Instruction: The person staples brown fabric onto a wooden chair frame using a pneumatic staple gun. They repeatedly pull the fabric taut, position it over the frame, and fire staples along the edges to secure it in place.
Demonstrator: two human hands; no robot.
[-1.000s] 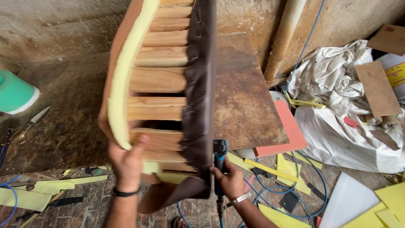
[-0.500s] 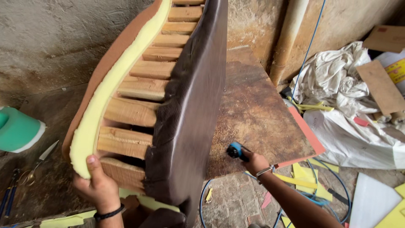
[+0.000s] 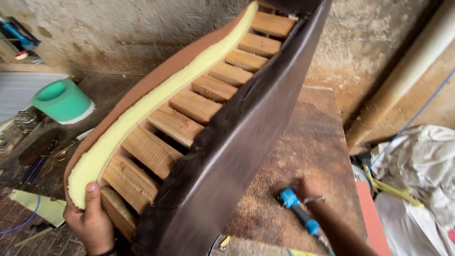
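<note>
The left hand (image 3: 92,223), at seven o'clock, grasps the foam edge (image 3: 142,114) of a tilted slatted chair frame (image 3: 189,123) with dark brown leather (image 3: 237,142). The right hand (image 3: 308,189), at five o'clock, is clenched on a blue tool (image 3: 298,211) over the wooden workbench (image 3: 303,151).

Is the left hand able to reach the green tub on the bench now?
Probably not: the left hand grips the foam edge of the padded frame, and the green tub sits apart, further up the bench.
</note>
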